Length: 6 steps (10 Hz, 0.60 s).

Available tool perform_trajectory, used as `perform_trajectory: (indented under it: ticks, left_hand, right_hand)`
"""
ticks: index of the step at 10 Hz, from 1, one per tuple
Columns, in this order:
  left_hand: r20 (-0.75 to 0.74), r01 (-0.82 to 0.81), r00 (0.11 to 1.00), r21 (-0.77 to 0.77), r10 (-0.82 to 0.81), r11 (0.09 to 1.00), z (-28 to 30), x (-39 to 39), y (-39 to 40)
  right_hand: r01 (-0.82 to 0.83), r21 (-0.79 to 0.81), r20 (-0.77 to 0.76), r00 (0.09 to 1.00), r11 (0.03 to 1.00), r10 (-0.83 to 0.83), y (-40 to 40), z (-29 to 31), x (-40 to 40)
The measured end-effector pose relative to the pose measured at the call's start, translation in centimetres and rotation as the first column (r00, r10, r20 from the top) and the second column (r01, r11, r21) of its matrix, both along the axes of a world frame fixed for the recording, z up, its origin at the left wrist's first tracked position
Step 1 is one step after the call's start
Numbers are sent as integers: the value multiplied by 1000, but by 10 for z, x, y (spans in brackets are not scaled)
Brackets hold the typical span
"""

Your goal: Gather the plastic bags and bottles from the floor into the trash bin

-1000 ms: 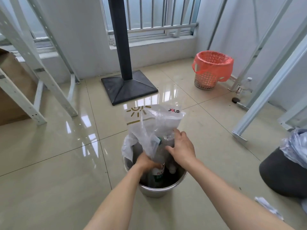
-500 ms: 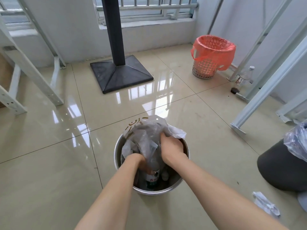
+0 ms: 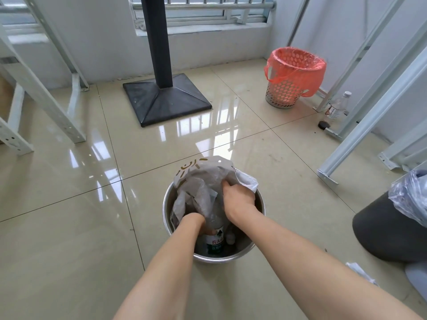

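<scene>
A round metal trash bin (image 3: 166, 204) stands on the tiled floor in front of me. Clear and white plastic bags (image 3: 201, 179) bulge out of its top. My left hand (image 3: 196, 224) is sunk into the bin, fingers buried in the bags. My right hand (image 3: 238, 196) presses down on the bags at the bin's right side. A plastic bottle with a green label (image 3: 215, 243) lies inside the bin under the bags. Another clear bottle (image 3: 337, 108) stands on the floor far right by the metal frame. A crumpled white wrapper (image 3: 359, 272) lies on the floor at my right.
A black post on a square base (image 3: 166, 98) stands ahead. A mesh basket with a red liner (image 3: 293, 77) sits at the back right. White metal frames (image 3: 369, 112) flank both sides. A dark round seat (image 3: 381, 229) with a plastic bag (image 3: 411, 199) is at the right.
Both hands have pushed the bags from above the bin down into it. The bags are now crumpled lower, and the view has tilted downward and closer.
</scene>
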<state>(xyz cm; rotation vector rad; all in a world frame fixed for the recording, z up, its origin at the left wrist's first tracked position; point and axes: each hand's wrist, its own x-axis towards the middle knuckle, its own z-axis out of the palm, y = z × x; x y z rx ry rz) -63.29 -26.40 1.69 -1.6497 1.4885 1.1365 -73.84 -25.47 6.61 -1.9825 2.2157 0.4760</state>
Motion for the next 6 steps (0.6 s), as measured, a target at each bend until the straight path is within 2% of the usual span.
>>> perform_trajectory:
  ticks: [1,2,3,4,5,6]
  left_hand:
    - [-7,37,999,-167,-38,985,11,-1,13]
    - [43,177,984,-306,-172,936,32,0,24]
    - [127,323,946,-404,-297,856,59,4,30]
    - [158,381,921,-556,-356,739,91,8,34]
    - [159,346,926,-722,-343,600,126,16,44]
    - [47,204,957,-808,-286,553,150,25,49]
  right_hand:
    - [43,9,26,999,999,-43,9,10,-3]
    - [91,9,66,994,996,-91,19,18,-5]
    - [120,4,128,985,993,-119,33,28,-4]
    - [155,-19,169,974,988,-150,42,41,-6]
    - [133,-33,153,980,991,-126,55,64,-2]
    - [85,-94,154,986,992,-70,60,87,1]
